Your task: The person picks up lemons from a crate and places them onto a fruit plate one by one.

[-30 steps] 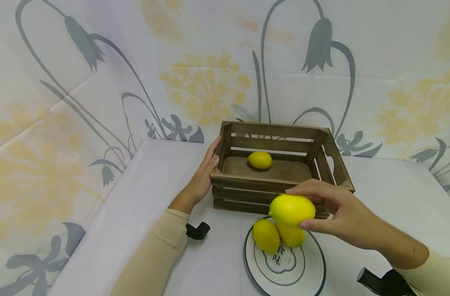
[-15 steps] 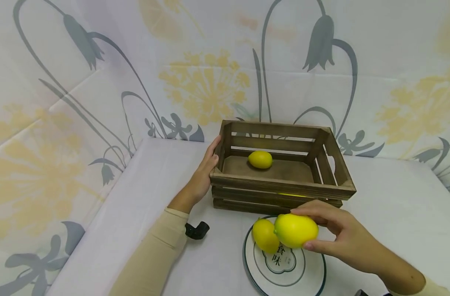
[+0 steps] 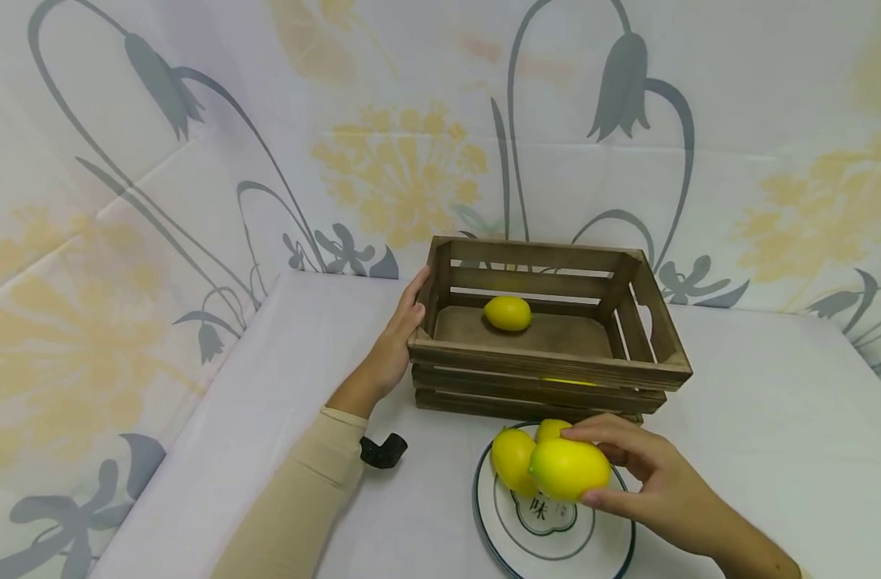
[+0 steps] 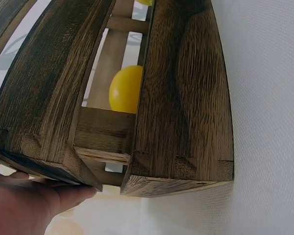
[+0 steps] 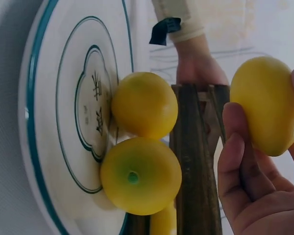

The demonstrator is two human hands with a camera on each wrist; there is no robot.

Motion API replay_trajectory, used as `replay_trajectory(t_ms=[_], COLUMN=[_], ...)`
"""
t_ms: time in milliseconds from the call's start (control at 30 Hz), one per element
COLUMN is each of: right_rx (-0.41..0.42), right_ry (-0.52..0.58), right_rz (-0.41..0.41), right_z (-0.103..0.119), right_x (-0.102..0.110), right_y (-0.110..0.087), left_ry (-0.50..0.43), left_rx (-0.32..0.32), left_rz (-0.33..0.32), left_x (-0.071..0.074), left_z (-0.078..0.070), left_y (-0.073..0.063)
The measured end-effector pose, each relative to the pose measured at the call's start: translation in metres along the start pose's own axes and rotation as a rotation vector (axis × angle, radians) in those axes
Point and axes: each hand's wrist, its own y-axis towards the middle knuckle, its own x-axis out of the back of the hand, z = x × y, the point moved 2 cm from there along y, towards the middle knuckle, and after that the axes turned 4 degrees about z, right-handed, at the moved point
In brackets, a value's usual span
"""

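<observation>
My left hand [image 3: 382,354] rests along the left end of a brown slatted wooden crate [image 3: 549,354]. In the left wrist view, its thumb [image 4: 78,195] lies against the crate's end. One lemon [image 3: 508,314] lies inside the crate, and a strip of yellow shows through the front slats. My right hand [image 3: 650,482] pinches a lemon [image 3: 570,470] between thumb and fingers, over a white plate [image 3: 556,547] with a dark green rim. Two more lemons sit on that plate; the held one partly hides them in the head view, while the right wrist view shows both, the nearer lemon [image 5: 142,176] and the farther lemon [image 5: 144,105].
A white cloth [image 3: 281,346] covers the table. Behind the crate stands a floral-patterned backdrop [image 3: 404,169]. A black wrist device [image 3: 384,451] is by the left sleeve. The plate stands close in front of the crate.
My right hand has come down and nearer with its lemon, from the crate's front edge to low over the plate, then slightly left. The left hand and crate have stayed in place.
</observation>
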Motion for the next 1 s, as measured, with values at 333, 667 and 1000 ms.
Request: replay_trajectory(t_ms=[333, 667, 1000], right_rx=[-0.048, -0.065, -0.096], right_ry=[-0.036, -0.055, -0.006], right_rz=[0.028, 0.109, 0.221], right_z=[-0.009, -0.015, -0.020], right_x=[-0.007, -0.011, -0.015], right_y=[-0.005, -0.009, -0.010], left_ry=[0.005, 0.024, 0.016], left_rx=[0.003, 0.003, -0.004], left_rz=[-0.006, 0.000, 0.004], left_x=[0.000, 0.001, 0.002], left_z=[0.000, -0.003, -0.002], left_y=[-0.001, 0.001, 0.001])
